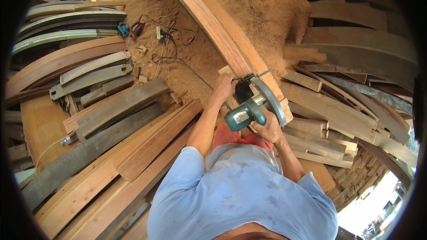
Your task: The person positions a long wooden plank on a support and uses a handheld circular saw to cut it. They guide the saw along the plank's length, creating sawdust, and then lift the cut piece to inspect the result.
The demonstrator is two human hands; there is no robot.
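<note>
On the sawdust-strewn floor [284, 22], a long, curved reddish-brown plank [213, 22] runs away from the person, and a green circular saw [250, 110] sits at its near end, its motor overhanging the left edge. The left forearm [204, 126] reaches forward and inward, the arm only slightly bent; the right forearm [288, 153] angles inward from a more sharply bent elbow, close to the body. The right hand [267, 129] is closed around the saw's rear handle, knuckles outward. The left hand [226, 88], its fingers curled, lies farther forward at the plank's left edge, beside the saw's front; whether it grips saw or wood cannot be told. Just beyond its fingers, a small wooden block [225, 70] meets that edge.
</note>
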